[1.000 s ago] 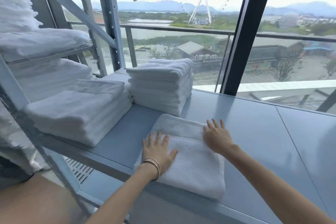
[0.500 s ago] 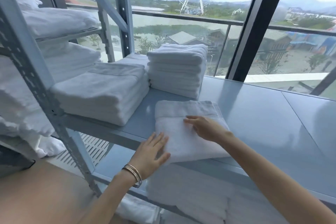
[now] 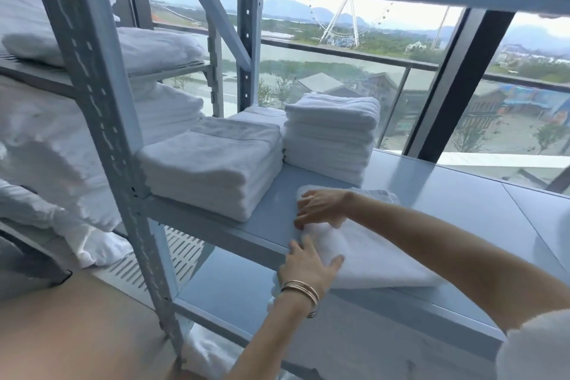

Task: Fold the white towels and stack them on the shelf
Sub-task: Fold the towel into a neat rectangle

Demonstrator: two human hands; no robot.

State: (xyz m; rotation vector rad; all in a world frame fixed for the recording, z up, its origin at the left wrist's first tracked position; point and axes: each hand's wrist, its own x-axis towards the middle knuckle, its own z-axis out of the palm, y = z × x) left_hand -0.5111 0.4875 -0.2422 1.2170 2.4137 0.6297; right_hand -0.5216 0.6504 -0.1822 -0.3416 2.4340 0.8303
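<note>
Your left grip (image 3: 308,267): fingers straight, flat on towel (image 3: 370,259) | right grip (image 3: 320,207): curled on towel's left edge | towel on shelf (image 3: 456,194).

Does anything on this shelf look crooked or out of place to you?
Only the single folded towel under the left hand and right hand. It lies askew at the front of the shelf and its near side seems to poke past the lip. The low stack and tall stack sit square. Nothing looks spilled or damaged.
</note>
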